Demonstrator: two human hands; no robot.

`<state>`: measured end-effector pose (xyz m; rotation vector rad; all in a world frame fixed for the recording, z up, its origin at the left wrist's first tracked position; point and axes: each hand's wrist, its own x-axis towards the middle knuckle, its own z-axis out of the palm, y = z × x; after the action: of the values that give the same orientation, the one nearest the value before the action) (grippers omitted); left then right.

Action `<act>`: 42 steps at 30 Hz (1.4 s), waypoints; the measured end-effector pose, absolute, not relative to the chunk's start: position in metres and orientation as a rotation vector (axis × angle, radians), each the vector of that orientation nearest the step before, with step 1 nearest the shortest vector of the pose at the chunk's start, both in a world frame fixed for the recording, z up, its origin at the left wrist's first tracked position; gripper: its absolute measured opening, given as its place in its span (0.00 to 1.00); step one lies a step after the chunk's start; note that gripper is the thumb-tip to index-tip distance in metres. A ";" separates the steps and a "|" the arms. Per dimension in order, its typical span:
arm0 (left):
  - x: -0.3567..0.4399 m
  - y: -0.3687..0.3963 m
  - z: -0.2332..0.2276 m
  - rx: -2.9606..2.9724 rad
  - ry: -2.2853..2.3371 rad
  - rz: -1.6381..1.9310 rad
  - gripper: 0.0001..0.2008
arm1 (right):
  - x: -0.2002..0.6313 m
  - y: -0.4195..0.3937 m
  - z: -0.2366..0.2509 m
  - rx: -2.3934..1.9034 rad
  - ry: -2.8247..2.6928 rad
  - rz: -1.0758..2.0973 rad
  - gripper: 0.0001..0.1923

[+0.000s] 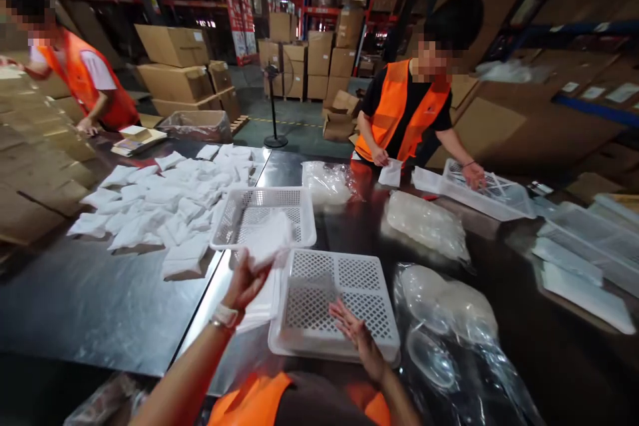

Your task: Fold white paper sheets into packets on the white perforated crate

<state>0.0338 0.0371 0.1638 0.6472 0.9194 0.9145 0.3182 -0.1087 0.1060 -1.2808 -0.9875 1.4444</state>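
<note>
In my left hand (245,285) is a white packet (269,237), pinched at its near corner and blurred by motion. It hovers over the near edge of a white perforated basket (308,239). My right hand (352,326) has its fingers stretched apart with nothing in them, above an upturned white lattice-bottomed basket (327,327). White flat sheets or bags (259,299) lie just left of that basket, partly hidden by my left hand. A heap of white packets (164,203) covers the table to the left.
Clear plastic bags of round, translucent items (444,299) lie on the right; more bags (327,181) sit farther back. Across the table a co-worker (404,106) handles a white packet and a white basket (494,196). Another person (84,73) stands far left beside stacked cartons (34,166).
</note>
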 end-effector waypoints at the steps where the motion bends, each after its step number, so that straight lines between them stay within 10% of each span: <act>1: 0.017 0.050 0.167 0.679 0.918 1.061 0.28 | 0.321 -0.111 0.110 -1.268 -0.982 1.430 0.42; 15: -0.049 0.012 -0.040 2.266 1.547 0.203 0.15 | 0.461 -0.200 0.050 -2.116 -0.478 -0.075 0.25; 24: -0.017 0.052 0.040 2.161 1.886 0.173 0.13 | 0.465 -0.202 0.020 -2.209 -1.089 0.271 0.14; 31: 0.027 0.029 0.125 2.033 2.036 1.006 0.16 | 0.485 -0.178 0.021 -2.388 -0.964 0.231 0.20; 42: 0.112 -0.014 0.095 2.362 1.084 0.581 0.13 | 0.526 -0.119 0.034 -2.255 -1.047 0.333 0.08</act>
<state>0.1121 -0.0136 0.0954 2.3619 1.0836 0.5813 0.5259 -0.1186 0.0343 -2.2553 -1.0470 0.3334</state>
